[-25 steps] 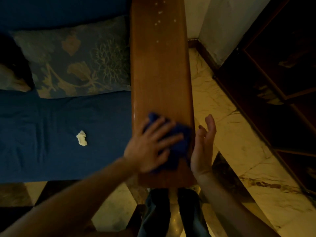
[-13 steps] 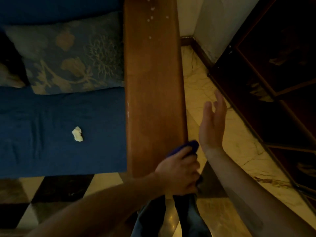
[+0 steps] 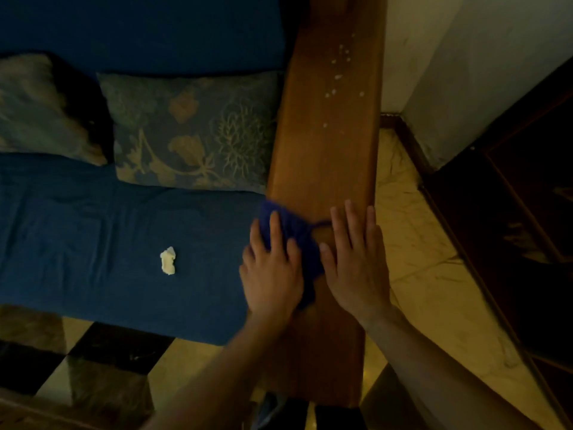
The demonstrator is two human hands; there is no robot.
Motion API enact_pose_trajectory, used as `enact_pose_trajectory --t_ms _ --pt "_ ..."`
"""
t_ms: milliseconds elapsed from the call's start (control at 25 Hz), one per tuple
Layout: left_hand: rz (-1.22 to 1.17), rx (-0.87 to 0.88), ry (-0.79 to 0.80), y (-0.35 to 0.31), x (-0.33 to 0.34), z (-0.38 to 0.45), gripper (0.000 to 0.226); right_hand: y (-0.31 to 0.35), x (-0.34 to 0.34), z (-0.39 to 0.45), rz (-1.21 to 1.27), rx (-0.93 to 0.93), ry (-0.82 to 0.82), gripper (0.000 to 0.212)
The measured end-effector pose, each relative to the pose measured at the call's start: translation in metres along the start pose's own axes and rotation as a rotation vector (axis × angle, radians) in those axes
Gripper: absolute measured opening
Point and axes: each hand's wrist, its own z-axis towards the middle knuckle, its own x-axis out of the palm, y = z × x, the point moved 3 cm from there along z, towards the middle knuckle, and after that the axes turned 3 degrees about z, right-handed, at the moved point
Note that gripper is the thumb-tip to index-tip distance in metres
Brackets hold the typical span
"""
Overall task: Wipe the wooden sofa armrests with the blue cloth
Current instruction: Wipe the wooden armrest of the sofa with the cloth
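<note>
Left hand point(image 3: 273, 274) presses flat on the crumpled blue cloth point(image 3: 296, 234) at the long wooden armrest's point(image 3: 325, 156) sofa-side edge, fingers straight for scrubbing; right hand point(image 3: 356, 262) lies flat beside it, bracing.

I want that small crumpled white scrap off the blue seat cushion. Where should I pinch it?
Pinch the small crumpled white scrap across its narrow middle, straight from above: it lies loose and elongated on the flat blue seat cushion, nothing touching it.
</note>
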Motion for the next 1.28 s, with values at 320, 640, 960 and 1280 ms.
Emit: enact_pose_trajectory --t_ms 320,640,960,1280 --pt "0.240 0.515 -0.037 -0.021 0.000 0.081 0.056 -0.007 -0.016 0.101 0.183 0.134 -0.172 0.057" --pt "0.084 0.312 -0.094 -0.121 -0.020 0.208 0.057 0.005 -0.025 0.118 0.166 0.260 -0.193 0.066" --pt "0.534 1.228 0.035 -0.172 -0.007 0.225 0.050 0.001 -0.027 0.122 0.076 0.247 -0.216 0.076" --pt "0.324 0.656 -0.019 -0.247 -0.030 0.321 0.053 0.004 -0.025 0.121 0.093 0.243 -0.114 0.085"
